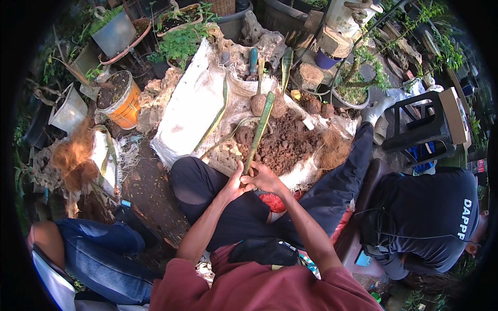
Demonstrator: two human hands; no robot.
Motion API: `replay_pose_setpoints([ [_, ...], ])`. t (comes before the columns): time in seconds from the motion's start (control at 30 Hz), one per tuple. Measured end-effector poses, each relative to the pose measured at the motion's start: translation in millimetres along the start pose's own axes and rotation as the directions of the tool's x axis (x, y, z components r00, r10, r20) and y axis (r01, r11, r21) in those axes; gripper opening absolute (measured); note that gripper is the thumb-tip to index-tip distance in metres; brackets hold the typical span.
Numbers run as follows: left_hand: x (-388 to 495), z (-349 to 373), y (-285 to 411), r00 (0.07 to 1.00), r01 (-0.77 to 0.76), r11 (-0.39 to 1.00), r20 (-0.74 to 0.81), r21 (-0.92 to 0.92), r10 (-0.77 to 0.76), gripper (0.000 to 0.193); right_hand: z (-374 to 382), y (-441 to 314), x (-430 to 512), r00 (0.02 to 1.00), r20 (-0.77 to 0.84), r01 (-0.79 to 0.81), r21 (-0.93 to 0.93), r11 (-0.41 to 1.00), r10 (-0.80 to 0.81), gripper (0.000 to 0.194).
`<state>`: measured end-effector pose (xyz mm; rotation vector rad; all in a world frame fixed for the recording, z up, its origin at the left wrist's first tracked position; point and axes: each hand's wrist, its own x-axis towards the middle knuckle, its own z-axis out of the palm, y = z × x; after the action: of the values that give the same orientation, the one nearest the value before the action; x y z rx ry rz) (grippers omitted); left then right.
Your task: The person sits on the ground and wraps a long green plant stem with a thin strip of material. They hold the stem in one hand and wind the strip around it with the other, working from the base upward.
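Note:
Both of my hands meet in front of my lap around the lower end of a long snake plant leaf (260, 130), which stands tilted up away from me. My left hand (234, 184) and my right hand (265, 178) close their fingers at its base; what lies between the fingers is hidden. Beyond them, a heap of brown soil (290, 142) rests on a white woven sack (186, 97). Two fibre-wrapped balls (258, 105) with upright leaves sit behind the soil. Another snake plant leaf (218, 118) lies on the sack, and coconut fibre (334, 151) is at the soil's right.
A teal-handled tool (253, 61) stands near rough rocks (268, 42) at the back. An orange bucket of soil (126, 109) is left. People sit close on both sides, one in jeans (105, 256), one in a dark shirt (432, 217). A black plastic stool (418, 120) lies right.

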<state>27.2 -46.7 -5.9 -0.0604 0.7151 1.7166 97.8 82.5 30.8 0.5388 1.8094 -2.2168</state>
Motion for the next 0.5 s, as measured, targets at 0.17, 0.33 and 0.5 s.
replay_pose_setpoints([
  [0.17,-2,0,-3,0.999,-0.021,0.994,-0.04,0.103,0.025,0.057,-1,7,-4,1.0,0.008,0.018,0.028,0.999,-0.018,0.035],
  [0.33,0,-1,-1,0.999,-0.045,0.995,0.001,0.094,0.045,0.05,-4,5,-11,0.988,-0.063,0.109,-0.345,0.932,-0.138,0.033],
  [0.5,3,0,-3,0.988,-0.096,0.982,-0.104,0.165,0.114,0.039,-2,3,-23,0.929,-0.141,0.239,-0.478,0.845,-0.343,0.038],
])
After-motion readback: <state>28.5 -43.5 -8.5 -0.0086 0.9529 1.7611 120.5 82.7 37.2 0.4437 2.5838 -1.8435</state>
